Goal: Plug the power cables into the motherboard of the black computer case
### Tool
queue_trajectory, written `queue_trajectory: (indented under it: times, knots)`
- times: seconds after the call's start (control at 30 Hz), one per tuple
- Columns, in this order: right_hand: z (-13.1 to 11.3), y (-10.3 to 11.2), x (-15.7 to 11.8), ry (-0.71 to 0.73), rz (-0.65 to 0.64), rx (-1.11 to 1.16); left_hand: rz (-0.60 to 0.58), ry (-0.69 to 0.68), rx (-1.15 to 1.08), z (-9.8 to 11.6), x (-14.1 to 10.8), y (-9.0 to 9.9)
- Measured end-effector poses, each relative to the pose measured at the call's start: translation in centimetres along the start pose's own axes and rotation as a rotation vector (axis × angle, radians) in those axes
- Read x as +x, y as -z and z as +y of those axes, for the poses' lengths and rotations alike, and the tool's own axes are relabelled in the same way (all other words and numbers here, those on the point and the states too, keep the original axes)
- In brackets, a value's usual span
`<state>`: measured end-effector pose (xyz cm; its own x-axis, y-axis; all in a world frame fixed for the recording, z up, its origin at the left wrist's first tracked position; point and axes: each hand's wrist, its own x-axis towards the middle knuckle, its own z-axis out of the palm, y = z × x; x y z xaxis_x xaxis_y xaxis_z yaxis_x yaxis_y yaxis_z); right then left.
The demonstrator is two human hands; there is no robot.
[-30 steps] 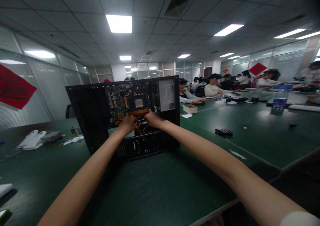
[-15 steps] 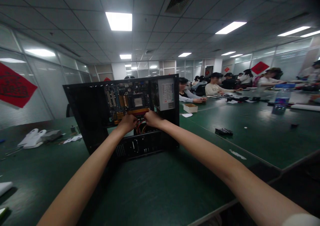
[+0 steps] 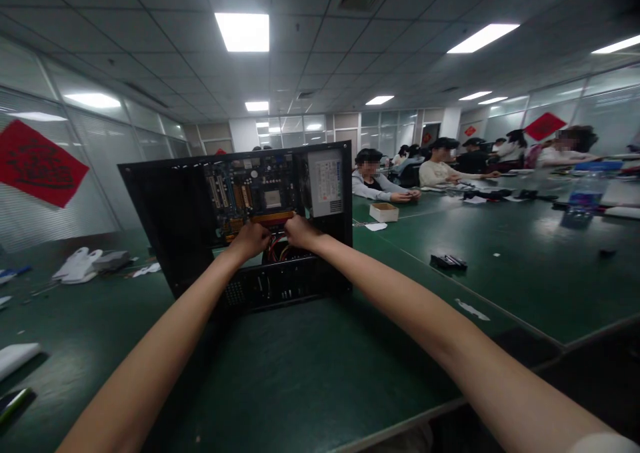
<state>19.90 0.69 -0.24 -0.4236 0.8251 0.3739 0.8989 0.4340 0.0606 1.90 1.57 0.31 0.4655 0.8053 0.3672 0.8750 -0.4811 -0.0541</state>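
An open black computer case (image 3: pixel 175 233) stands on the green table (image 3: pixel 300 359), its inside facing me. Inside it are a motherboard (image 3: pixel 255 185), a silver power supply (image 3: pixel 326 183) at the upper right and coloured cables (image 3: pixel 280 245) low in the middle. My left hand (image 3: pixel 253 239) is closed at the lower edge of the motherboard, near the left end of the orange and red memory slots (image 3: pixel 273 219). At their right end is my right hand (image 3: pixel 301 231), closed too. What the fingers of either hand grip is too small to make out.
A small open box (image 3: pixel 384 212) and a black part (image 3: pixel 449 262) lie right of the case. Farther right stands a plastic bottle (image 3: pixel 585 196). White items (image 3: pixel 77 266) and a phone (image 3: pixel 14 403) lie left. Several people sit across the table.
The camera view has shifted slightly, so the case sits a little further left and higher. Both hands stay at the lower edge of the motherboard.
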Motion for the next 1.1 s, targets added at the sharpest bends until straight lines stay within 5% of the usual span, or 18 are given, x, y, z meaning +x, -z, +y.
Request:
queue_trajectory:
  times: [0.17,0.3,0.4,0.53,0.67,0.9,1.1]
  knots:
    - [0.7,1.4,-4.6,0.073,0.057,-0.044,0.149,0.001,-0.091,0.3,-4.8,1.6]
    - [3.3,1.7,-11.8,0.377,0.223,-0.290,0.114,0.078,-0.054,1.5,-10.9,1.2]
    - [5.7,1.3,-15.0,0.495,0.324,-0.450,0.238,0.180,0.057,2.7,-12.6,0.0]
    - [6.6,-0.1,-14.2,0.509,0.389,-0.488,0.325,0.463,0.056,3.8,-11.2,-0.4]
    - [5.4,-1.6,-12.1,0.471,0.453,-0.403,0.295,0.596,-0.086,2.7,-9.2,0.4]
    - [1.1,-1.9,-10.4,0.429,0.449,-0.392,0.258,0.737,-0.266,-3.5,-5.4,0.2]
    - [-6.7,-0.9,-8.9,0.418,0.340,-0.435,0.349,0.747,-0.205,-9.2,-4.0,-1.3]
